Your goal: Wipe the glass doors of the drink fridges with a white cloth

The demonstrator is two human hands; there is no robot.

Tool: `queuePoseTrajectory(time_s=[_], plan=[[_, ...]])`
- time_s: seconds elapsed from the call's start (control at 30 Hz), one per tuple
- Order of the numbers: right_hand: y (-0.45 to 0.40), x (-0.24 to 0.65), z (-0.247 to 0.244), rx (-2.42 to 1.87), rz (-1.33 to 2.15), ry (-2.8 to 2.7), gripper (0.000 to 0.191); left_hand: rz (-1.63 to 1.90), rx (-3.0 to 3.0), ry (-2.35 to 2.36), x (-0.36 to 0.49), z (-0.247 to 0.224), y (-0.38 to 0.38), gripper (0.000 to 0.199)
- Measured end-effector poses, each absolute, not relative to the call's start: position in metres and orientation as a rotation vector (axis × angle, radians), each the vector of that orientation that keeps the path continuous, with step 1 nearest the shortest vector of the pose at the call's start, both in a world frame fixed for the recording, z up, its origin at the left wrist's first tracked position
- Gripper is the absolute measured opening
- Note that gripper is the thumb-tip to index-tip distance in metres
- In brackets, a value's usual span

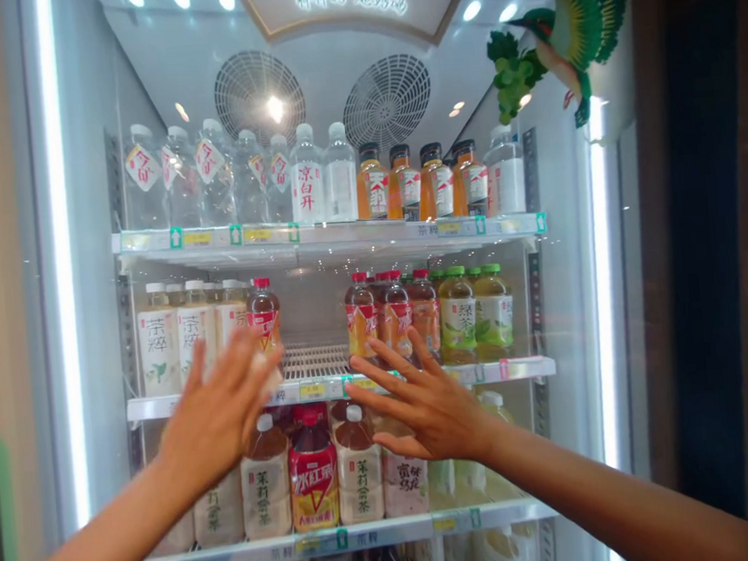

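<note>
Both my arms reach toward a lit drinks fridge. My left hand (219, 416) is raised with fingers spread and a little blurred, in front of the white-labelled tea bottles (158, 343) and a red-capped bottle (263, 308) on the middle shelf. My right hand (427, 402), fingers spread and holding nothing, overlaps the edge of the middle shelf (526, 370). Behind and above it stand red-capped iced tea bottles (360, 312). Between the hands, lower down, are a large red-labelled bottle (313, 473) and white-labelled bottles (360, 478). I cannot tell whether either hand touches anything.
Clear water bottles (211, 177) and black-capped orange bottles (437, 183) line the top shelf (369, 228). Green tea bottles (458, 308) stand at the middle shelf's right. A bird decoration (571, 32) is at upper right. Light strips (63, 255) run down both sides.
</note>
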State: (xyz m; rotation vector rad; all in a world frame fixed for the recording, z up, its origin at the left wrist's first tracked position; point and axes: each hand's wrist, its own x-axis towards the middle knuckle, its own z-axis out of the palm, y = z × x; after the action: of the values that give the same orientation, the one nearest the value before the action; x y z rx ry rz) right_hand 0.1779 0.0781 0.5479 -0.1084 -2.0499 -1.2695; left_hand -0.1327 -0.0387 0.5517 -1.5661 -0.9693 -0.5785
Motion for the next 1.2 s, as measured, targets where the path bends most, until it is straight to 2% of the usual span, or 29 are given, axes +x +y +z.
queuePoseTrajectory(time_s=[0.07, 0.1, 0.17, 0.27, 0.33, 0.4, 0.47, 0.53, 0.6, 0.67, 0.7, 0.83, 0.9, 0.97, 1.03, 1.1, 1.2], plan=[[0.078, 0.18, 0.548, -0.115, -1.264, -2.054, 0.069, -0.8, -1.407, -1.132, -0.132, 0.56, -0.034, 0.069], [0.078, 0.18, 0.548, -0.122, -1.262, -2.054, 0.069, -0.783, -1.445, -1.122, -0.13, 0.556, -0.032, 0.071], [0.078, 0.18, 0.548, -0.132, -1.261, -2.055, 0.07, -0.602, -1.615, -0.966, -0.126, 0.535, -0.03, 0.076], [0.079, 0.179, 0.547, -0.143, -1.259, -2.057, 0.071, -0.277, -1.792, -0.674, -0.123, 0.52, -0.033, 0.07], [0.079, 0.179, 0.547, -0.151, -1.266, -2.056, 0.07, -0.361, -1.717, -0.8, -0.123, 0.538, -0.034, 0.067], [0.078, 0.18, 0.548, -0.152, -1.277, -2.053, 0.068, -0.654, -1.538, -1.049, -0.122, 0.558, -0.033, 0.067], [0.077, 0.181, 0.549, -0.158, -1.282, -2.056, 0.067, -0.778, -1.446, -1.162, -0.12, 0.552, -0.031, 0.071], [0.076, 0.181, 0.549, -0.164, -1.282, -2.062, 0.067, -0.602, -1.64, -0.939, -0.117, 0.517, -0.029, 0.075], [0.076, 0.182, 0.549, -0.17, -1.282, -2.071, 0.068, -0.263, -1.873, -0.663, -0.117, 0.481, -0.029, 0.068], [0.076, 0.182, 0.549, -0.171, -1.278, -2.078, 0.068, -0.13, -1.99, -0.516, -0.116, 0.472, -0.031, 0.061], [0.077, 0.182, 0.549, -0.172, -1.273, -2.078, 0.069, -0.129, -1.975, -0.595, -0.114, 0.48, -0.032, 0.063], [0.078, 0.183, 0.548, -0.157, -1.268, -2.07, 0.069, -0.594, -1.566, -1.12, -0.107, 0.514, -0.031, 0.075], [0.078, 0.183, 0.548, -0.157, -1.267, -2.077, 0.068, -0.535, -1.65, -0.998, -0.108, 0.49, -0.031, 0.077], [0.078, 0.183, 0.548, -0.153, -1.262, -2.077, 0.069, -0.219, -1.896, -0.743, -0.113, 0.451, -0.033, 0.067], [0.078, 0.183, 0.548, -0.143, -1.256, -2.072, 0.07, -0.096, -1.957, -0.595, -0.121, 0.429, -0.038, 0.057], [0.078, 0.183, 0.547, -0.147, -1.247, -2.077, 0.071, -0.167, -1.903, -0.684, -0.127, 0.441, -0.041, 0.061], [0.078, 0.184, 0.546, -0.195, -1.211, -2.128, 0.072, -0.538, -1.618, -1.138, -0.127, 0.48, -0.04, 0.079]])
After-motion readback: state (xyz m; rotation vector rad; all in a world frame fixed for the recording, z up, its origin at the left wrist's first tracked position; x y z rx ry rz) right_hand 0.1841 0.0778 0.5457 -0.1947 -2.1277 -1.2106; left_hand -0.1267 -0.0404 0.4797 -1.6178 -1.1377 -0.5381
